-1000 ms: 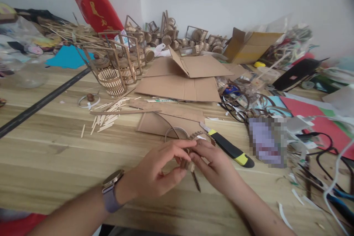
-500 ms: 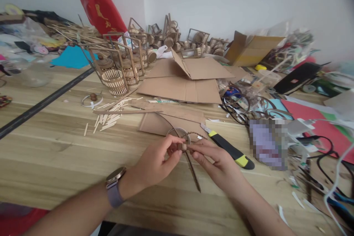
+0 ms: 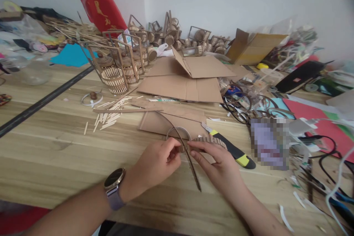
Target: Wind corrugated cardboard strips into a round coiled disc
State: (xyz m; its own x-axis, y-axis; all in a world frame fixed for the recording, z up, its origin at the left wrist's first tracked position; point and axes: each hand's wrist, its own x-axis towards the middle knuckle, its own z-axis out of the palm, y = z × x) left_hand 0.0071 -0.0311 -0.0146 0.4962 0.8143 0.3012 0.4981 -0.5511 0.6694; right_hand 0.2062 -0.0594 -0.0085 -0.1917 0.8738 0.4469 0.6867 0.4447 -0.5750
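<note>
Between thumb and fingers of my right hand [image 3: 221, 160] is a curved brown strip with slat-like ridges [image 3: 211, 141], running out to the right behind the knuckles. My left hand [image 3: 159, 160] is closed in a pinch at the near side of a pale ring [image 3: 179, 128]; what its fingertips hold is hidden. A thin dark strip [image 3: 192, 167] lies slantwise across the ring and passes between both hands. Just right of the ridged strip rests a black and yellow utility knife [image 3: 231, 149], its blade toward the cardboard.
Small slatted baskets with tall handles [image 3: 114, 77] stand at the back left, near scattered pale sticks [image 3: 109, 118]. Cardboard sheets [image 3: 179, 88] lie at centre. Coiled dark strips [image 3: 240, 105], a black speaker [image 3: 300, 75], cables and pliers [image 3: 332, 195] crowd the right side.
The ridged strip beyond my right hand has turned so its slatted face shows. My left fingers have curled in and drawn slightly away from the right fingertips.
</note>
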